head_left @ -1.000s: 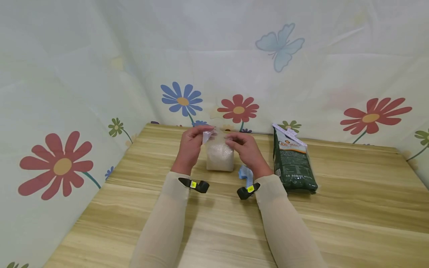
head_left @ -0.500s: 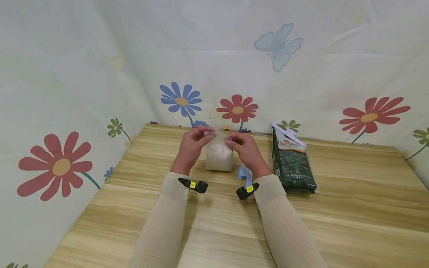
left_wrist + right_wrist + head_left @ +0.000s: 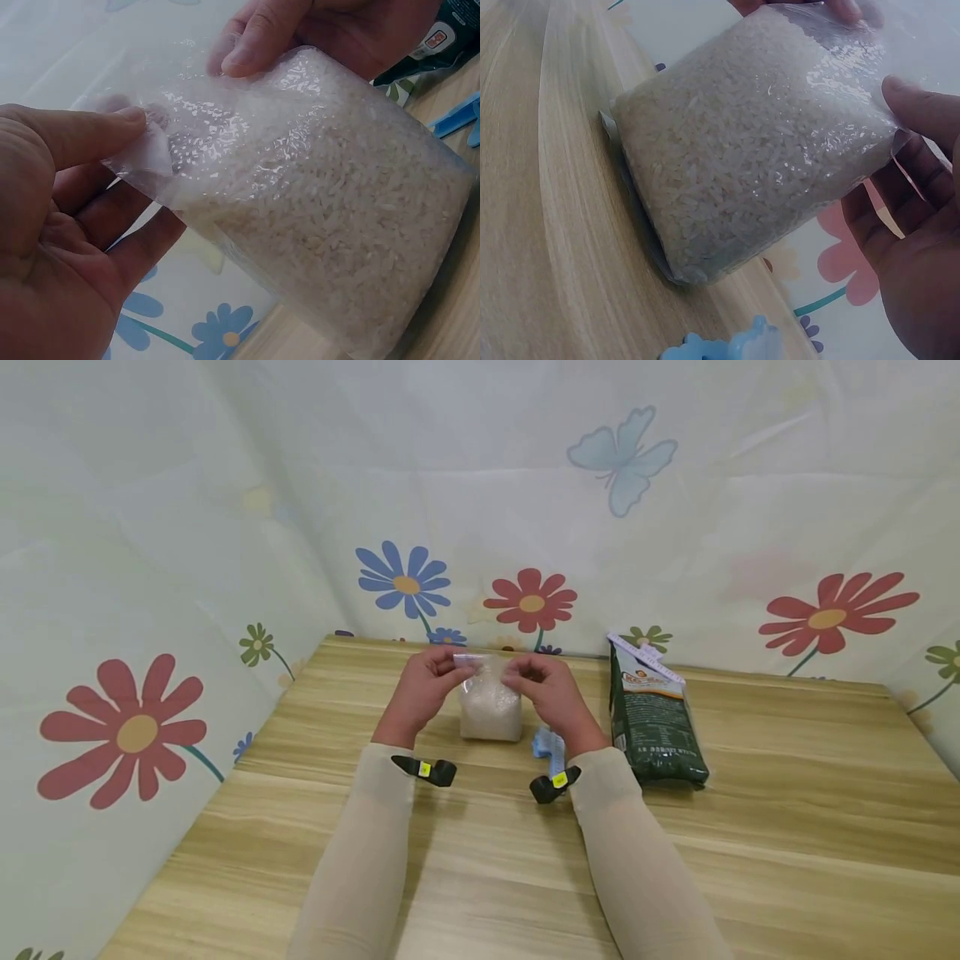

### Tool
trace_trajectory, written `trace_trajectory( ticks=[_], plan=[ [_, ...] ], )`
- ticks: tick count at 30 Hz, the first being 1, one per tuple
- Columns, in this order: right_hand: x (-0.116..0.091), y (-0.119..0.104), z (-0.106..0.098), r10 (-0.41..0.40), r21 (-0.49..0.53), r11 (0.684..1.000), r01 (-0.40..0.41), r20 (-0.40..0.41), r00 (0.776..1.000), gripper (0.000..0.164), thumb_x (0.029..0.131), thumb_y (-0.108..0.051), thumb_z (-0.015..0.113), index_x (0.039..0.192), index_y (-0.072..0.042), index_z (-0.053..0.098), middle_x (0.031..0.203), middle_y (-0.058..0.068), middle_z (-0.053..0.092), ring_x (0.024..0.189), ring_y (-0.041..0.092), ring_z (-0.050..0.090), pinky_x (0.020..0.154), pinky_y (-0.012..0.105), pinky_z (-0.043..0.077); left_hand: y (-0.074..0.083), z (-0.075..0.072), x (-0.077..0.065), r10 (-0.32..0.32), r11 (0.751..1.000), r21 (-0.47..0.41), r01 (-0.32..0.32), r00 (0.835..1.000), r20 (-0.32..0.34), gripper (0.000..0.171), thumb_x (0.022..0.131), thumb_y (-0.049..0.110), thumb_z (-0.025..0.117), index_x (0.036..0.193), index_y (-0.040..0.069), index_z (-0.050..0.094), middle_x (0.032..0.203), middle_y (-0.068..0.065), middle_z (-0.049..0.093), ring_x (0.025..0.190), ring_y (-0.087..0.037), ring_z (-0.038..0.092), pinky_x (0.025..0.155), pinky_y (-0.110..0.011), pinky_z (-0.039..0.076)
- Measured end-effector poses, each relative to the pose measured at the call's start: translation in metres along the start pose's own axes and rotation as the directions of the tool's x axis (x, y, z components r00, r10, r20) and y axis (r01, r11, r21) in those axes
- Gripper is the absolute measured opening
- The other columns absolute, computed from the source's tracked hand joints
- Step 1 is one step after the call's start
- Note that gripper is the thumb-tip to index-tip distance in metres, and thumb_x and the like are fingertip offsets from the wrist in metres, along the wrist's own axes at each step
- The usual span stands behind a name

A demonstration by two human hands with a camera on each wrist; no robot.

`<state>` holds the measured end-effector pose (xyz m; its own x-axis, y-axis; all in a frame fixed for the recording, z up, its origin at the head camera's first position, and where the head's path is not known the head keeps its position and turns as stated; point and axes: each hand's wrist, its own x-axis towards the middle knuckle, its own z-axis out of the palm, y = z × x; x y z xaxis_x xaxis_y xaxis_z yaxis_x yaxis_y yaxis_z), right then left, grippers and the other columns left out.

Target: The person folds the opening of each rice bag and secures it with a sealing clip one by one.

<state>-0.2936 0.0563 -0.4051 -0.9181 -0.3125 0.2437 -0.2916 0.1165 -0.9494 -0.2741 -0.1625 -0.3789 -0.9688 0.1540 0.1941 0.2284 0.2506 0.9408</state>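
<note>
A clear plastic bag of white rice (image 3: 491,714) stands upright on the table between my two hands. My left hand (image 3: 420,693) pinches its upper left edge, thumb on the near side and fingers behind, as the left wrist view shows. On the opposite upper edge, my right hand (image 3: 551,693) pinches the film between thumb and fingers. The loose top (image 3: 150,150) above the rice is wrinkled and shiny in the left wrist view. Close below my right hand lies a light blue plastic clip (image 3: 550,747), partly hidden by the wrist.
A dark green printed bag (image 3: 660,735) lies to the right, a pale sealing strip (image 3: 647,657) across its top. Behind the wooden table (image 3: 495,877) hangs a white cloth (image 3: 480,485) with flowers and a butterfly. Black wrist cameras (image 3: 442,773) sit on both sleeves.
My left thumb has come in over the bag's top corner, and that hand has shifted slightly left. The bag's top edge now shows flatter. My right hand has barely moved.
</note>
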Motion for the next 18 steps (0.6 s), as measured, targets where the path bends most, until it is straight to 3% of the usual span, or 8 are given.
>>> trace_trajectory(
  ticks=[5, 10, 18],
  plan=[
    [0.001, 0.001, -0.001, 0.009, 0.003, 1.000, -0.009, -0.003, 1.000, 0.023, 0.092, -0.021, 0.067, 0.111, -0.008, 0.069, 0.103, 0.006, 0.063, 0.091, 0.017, 0.057, 0.080, 0.024, 0.051, -0.001, 0.000, -0.001, 0.013, 1.000, 0.028, -0.013, 1.000, -0.004, 0.026, 0.091, 0.018, 0.068, 0.115, 0.010, 0.068, 0.111, -0.011, 0.072, 0.100, -0.015, 0.068, 0.090, -0.035, 0.054],
    [0.002, 0.003, 0.000, -0.018, 0.081, 0.997, 0.018, -0.004, 1.000, 0.025, 0.093, -0.012, 0.064, 0.116, -0.002, 0.068, 0.102, 0.008, 0.063, 0.088, 0.013, 0.055, 0.078, 0.021, 0.050, -0.005, 0.001, 0.000, 0.050, 0.997, 0.065, -0.047, 0.998, -0.041, 0.018, 0.093, 0.010, 0.064, 0.109, 0.008, 0.072, 0.108, -0.010, 0.072, 0.101, -0.014, 0.064, 0.088, -0.034, 0.053],
    [0.003, 0.012, 0.002, -0.088, 0.127, 0.988, 0.088, -0.005, 0.996, 0.018, 0.095, -0.002, 0.057, 0.106, 0.005, 0.070, 0.098, -0.008, 0.064, 0.096, 0.011, 0.057, 0.079, 0.022, 0.049, -0.014, 0.006, 0.003, 0.044, 0.992, -0.116, -0.054, 0.995, -0.091, 0.014, 0.092, 0.001, 0.060, 0.098, -0.003, 0.072, 0.106, -0.012, 0.073, 0.102, -0.013, 0.067, 0.091, -0.029, 0.052]
  ],
)
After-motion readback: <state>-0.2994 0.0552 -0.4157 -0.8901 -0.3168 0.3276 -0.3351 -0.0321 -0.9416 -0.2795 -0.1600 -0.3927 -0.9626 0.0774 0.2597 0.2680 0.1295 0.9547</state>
